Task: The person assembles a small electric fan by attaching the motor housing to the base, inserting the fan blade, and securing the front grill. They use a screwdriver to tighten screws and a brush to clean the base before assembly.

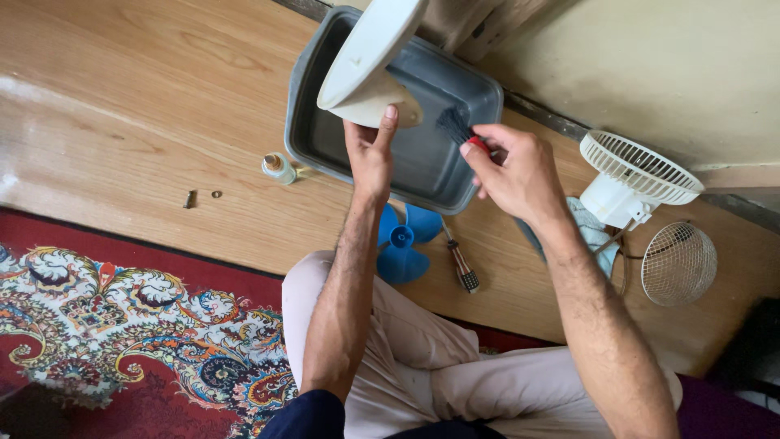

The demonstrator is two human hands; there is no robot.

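Note:
My left hand grips a cream plastic fan base by its stem and holds it tilted over a grey rectangular tray. My right hand holds a small brush with a red handle and black bristles, the bristles pointing toward the fan base above the tray. Both forearms reach out over my lap in light trousers.
A blue fan blade and a screwdriver lie on the wooden floor near my knees. A white fan guard with motor, a wire grille, a small bottle and two small screws lie around. A patterned red carpet is at left.

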